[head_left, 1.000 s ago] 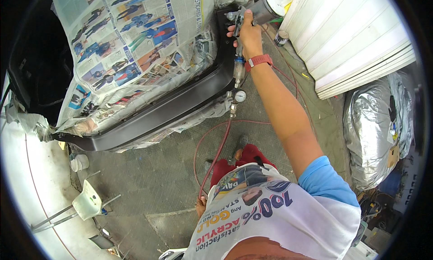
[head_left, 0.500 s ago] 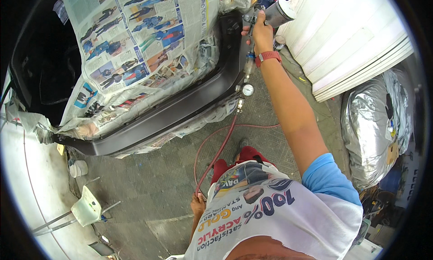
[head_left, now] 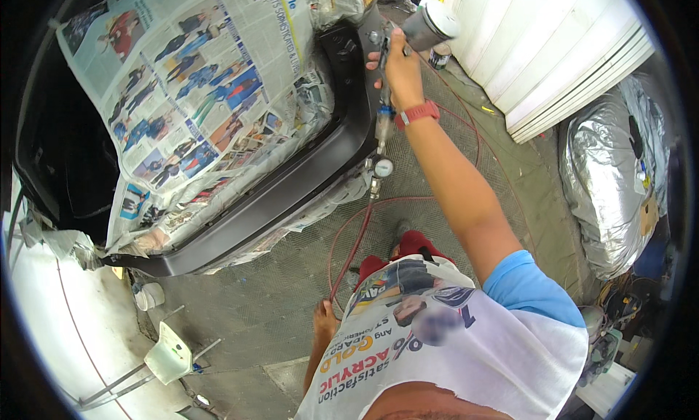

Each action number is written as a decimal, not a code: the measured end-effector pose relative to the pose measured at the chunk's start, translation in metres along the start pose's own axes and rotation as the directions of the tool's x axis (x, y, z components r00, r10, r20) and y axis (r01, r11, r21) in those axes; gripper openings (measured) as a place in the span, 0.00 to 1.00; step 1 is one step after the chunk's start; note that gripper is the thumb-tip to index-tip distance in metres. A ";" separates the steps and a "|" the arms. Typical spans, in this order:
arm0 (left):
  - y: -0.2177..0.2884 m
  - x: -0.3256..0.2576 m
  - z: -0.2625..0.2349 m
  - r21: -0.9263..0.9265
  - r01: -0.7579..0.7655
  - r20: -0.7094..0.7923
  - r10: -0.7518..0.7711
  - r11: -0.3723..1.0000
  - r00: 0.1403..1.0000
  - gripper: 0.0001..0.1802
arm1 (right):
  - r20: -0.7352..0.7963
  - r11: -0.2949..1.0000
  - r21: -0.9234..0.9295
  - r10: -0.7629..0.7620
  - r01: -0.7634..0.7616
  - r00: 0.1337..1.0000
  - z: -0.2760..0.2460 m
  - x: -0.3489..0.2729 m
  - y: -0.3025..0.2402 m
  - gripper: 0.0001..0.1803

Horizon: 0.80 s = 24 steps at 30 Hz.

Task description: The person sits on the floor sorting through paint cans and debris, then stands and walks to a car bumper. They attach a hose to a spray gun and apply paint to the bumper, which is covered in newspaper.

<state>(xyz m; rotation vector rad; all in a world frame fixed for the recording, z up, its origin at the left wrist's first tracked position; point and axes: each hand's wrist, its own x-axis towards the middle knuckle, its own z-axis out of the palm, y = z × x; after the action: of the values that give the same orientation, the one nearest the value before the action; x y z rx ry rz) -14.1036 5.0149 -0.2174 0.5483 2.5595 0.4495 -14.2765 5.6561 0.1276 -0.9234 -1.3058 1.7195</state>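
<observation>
Stretched far forward, my right hand (head_left: 403, 69) grips a spray gun (head_left: 384, 50) that has a grey paint cup (head_left: 434, 24) on it. A round pressure gauge (head_left: 383, 168) and fittings hang below its handle, joined to a red air hose (head_left: 357, 249). Low beside my shirt, my left hand (head_left: 325, 319) is closed round this hose. The gun is beside the right end of a dark, satin car body panel (head_left: 273, 194), which curves upward there. Masking newspaper (head_left: 182, 92) covers the area behind the panel, and more paper lines its lower edge.
Hose loops lie on the grey textured floor (head_left: 255, 325). White folded panels (head_left: 531, 49) and a silver-covered bulky object (head_left: 604, 187) stand at right. At left are a pale chair-like piece with metal legs (head_left: 169, 353) and a white bucket (head_left: 149, 296). A small can (head_left: 440, 56) stands behind the gun.
The view has turned a little, so the panel and newspaper appear further left. My right hand and the spray gun appear slightly left and lower. Both hands keep their hold.
</observation>
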 end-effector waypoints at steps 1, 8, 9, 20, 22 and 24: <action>0.016 0.035 -0.015 -0.045 -0.007 -0.001 0.007 0.999 1.000 0.31 | -0.026 0.999 0.014 -0.043 0.044 0.999 -0.011 -0.004 0.008 0.38; 0.348 0.280 -0.225 0.409 -0.468 -0.550 0.621 0.784 0.558 0.36 | -0.069 0.994 0.068 0.092 -0.088 0.993 -0.107 -0.074 0.077 0.34; 0.394 0.304 -0.249 0.510 -0.443 -0.587 0.675 0.737 0.447 0.38 | -0.089 0.991 0.076 0.117 -0.110 0.989 -0.121 -0.081 0.087 0.34; 0.579 0.466 -0.345 0.835 -0.290 -0.412 0.881 0.467 0.233 0.59 | -0.296 0.977 0.120 0.205 -0.177 0.933 -0.236 -0.077 0.126 0.36; 0.581 0.473 -0.345 0.848 -0.279 -0.384 0.885 0.451 0.264 0.61 | -0.341 0.975 0.133 0.215 -0.179 0.915 -0.252 -0.067 0.127 0.36; 0.587 0.473 -0.347 0.855 -0.271 -0.364 0.885 0.441 0.292 0.61 | -0.368 0.975 0.130 0.217 -0.181 0.904 -0.268 -0.060 0.129 0.36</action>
<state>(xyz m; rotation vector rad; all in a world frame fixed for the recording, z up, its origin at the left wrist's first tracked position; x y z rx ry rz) -14.4893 5.6641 0.1261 2.2296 3.2087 -0.0889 -14.0321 5.6908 -0.0488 -1.2980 -0.8932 1.6297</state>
